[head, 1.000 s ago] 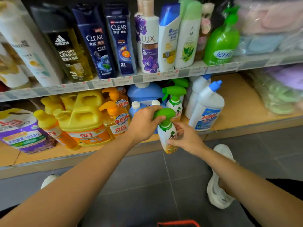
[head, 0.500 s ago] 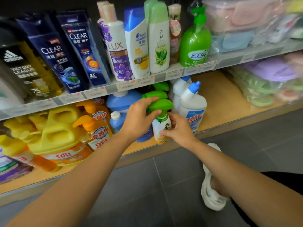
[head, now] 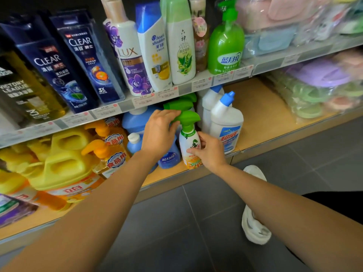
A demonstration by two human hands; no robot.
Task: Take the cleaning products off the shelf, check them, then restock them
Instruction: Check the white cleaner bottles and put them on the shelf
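A small white plastic spray bottle with green trigger head (head: 190, 143) is held upright at the front edge of the light wooden lower shelf (head: 261, 114). Whether its base touches the board cannot be told. The trigger head is gripped by the left hand (head: 159, 134), fingers (head: 170, 115) curled over its top, thumb under it. The bottle body is pinched by the right hand (head: 212, 152), fingers (head: 193, 152) on the label. A white angled-neck cleaner bottle with blue cap (head: 225, 124) is seen just right of it, a small blue detergent bottle (head: 169, 160) just left, and a second green trigger head (head: 179, 104) behind. Yellow handled jugs (head: 64, 163) are set further left.
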